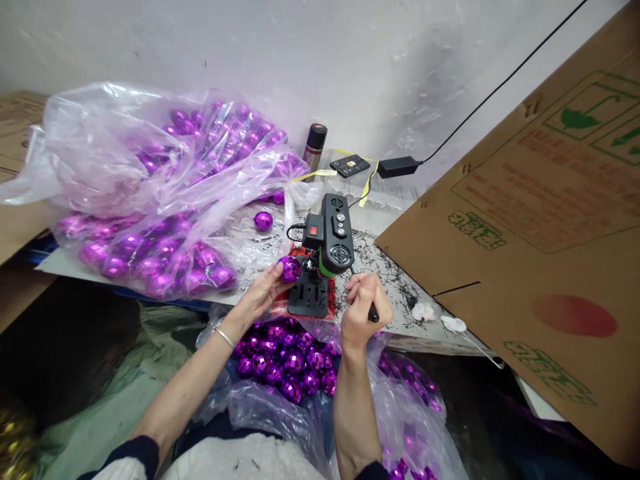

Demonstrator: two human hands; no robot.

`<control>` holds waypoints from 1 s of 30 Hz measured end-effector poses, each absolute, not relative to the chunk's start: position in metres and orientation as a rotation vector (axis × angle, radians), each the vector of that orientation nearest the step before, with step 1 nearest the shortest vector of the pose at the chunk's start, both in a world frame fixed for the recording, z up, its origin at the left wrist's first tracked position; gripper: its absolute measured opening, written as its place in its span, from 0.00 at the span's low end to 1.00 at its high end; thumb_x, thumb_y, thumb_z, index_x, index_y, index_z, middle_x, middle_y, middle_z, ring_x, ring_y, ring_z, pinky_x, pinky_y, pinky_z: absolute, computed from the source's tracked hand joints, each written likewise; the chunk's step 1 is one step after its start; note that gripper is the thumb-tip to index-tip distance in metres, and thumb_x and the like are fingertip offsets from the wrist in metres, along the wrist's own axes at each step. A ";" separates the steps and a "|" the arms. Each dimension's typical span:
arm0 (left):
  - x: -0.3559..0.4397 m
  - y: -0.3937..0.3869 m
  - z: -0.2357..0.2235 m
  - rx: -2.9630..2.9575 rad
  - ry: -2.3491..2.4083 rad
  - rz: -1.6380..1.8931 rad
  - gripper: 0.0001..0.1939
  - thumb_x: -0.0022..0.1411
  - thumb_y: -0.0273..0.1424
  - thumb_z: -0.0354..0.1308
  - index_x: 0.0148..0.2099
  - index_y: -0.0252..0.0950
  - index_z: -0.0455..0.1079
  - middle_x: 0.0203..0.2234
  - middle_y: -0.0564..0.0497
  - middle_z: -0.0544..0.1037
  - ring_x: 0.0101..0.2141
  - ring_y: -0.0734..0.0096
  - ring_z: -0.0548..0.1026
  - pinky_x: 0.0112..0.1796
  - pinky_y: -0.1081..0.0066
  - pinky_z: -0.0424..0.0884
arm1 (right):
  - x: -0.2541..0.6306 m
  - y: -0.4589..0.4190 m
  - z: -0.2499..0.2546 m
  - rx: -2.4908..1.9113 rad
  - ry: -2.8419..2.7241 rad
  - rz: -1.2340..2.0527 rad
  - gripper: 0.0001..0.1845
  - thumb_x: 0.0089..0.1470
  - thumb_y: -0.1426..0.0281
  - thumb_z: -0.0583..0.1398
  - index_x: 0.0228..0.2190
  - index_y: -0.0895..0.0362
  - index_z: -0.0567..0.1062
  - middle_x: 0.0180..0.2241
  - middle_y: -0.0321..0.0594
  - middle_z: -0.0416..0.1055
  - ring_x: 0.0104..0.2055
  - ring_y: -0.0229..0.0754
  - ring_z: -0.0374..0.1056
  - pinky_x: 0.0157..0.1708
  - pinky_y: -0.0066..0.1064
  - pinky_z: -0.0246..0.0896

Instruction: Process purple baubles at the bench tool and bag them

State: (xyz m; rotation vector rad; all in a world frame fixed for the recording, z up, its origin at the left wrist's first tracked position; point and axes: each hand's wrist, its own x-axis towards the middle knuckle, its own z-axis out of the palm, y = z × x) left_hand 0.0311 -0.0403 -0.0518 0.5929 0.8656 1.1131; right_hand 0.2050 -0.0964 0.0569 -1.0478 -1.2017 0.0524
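My left hand (263, 291) pinches a shiny purple egg-shaped ornament (290, 268) and holds it against the base of a small black bench machine (330, 250) with a red switch. My right hand (361, 310) is closed round the machine's black lever handle (373, 312). The machine stands on a black base plate (310, 297) on the white table. A bracelet sits on my left wrist. A single purple ornament (263, 221) lies on the table behind the machine.
A big clear bag (150, 193) of purple ornaments fills the table's left. Another open bag of faceted purple balls (290, 363) lies in my lap. A large cardboard box (540, 220) leans at the right. A flask (314, 143), remote and power adapter (397, 166) stand by the wall.
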 end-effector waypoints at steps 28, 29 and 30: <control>0.085 -0.059 -0.106 1.873 1.349 1.210 0.32 0.61 0.43 0.76 0.63 0.41 0.73 0.57 0.41 0.82 0.58 0.46 0.80 0.62 0.49 0.73 | 0.204 -0.106 -0.001 -1.001 -1.266 -0.058 0.22 0.73 0.70 0.51 0.25 0.52 0.66 0.26 0.32 0.68 0.27 0.36 0.68 0.29 0.31 0.62; 0.085 -0.059 -0.106 1.876 1.349 1.211 0.32 0.61 0.43 0.76 0.63 0.41 0.73 0.57 0.40 0.82 0.58 0.46 0.80 0.62 0.49 0.73 | 0.204 -0.104 -0.007 -0.983 -1.273 -0.077 0.22 0.74 0.69 0.50 0.25 0.52 0.66 0.26 0.32 0.68 0.27 0.36 0.68 0.29 0.31 0.63; 0.085 -0.060 -0.106 1.879 1.347 1.212 0.32 0.61 0.43 0.76 0.64 0.41 0.72 0.57 0.40 0.82 0.58 0.47 0.80 0.62 0.49 0.73 | 0.204 -0.103 -0.011 -0.962 -1.279 -0.097 0.23 0.74 0.69 0.49 0.24 0.52 0.66 0.26 0.32 0.68 0.26 0.36 0.68 0.29 0.32 0.63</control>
